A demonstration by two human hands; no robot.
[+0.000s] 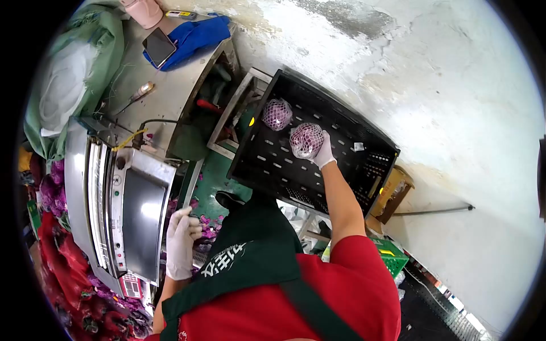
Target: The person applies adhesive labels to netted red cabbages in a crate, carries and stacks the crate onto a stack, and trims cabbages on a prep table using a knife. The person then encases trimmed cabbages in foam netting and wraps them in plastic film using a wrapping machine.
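My right hand (325, 152), in a white glove, is closed round a red cabbage (306, 140) in a white foam net, inside the black plastic crate (333, 181). A second netted red cabbage (277, 114) rests in the crate, up and to the left of the held one. My left hand (182, 238), also gloved, hangs beside the steel wrapping machine (142, 213). Its fingers are loosely bent and apart, with nothing visible in them.
On the steel table (128, 91) lie a phone (158, 48), a blue cloth (199, 40) and a screwdriver-like tool (140, 92). A cardboard box (396, 190) and a green crate (389, 256) stand right. Purple leaf scraps (210, 227) litter the floor. Red net bags (62, 256) lie at left.
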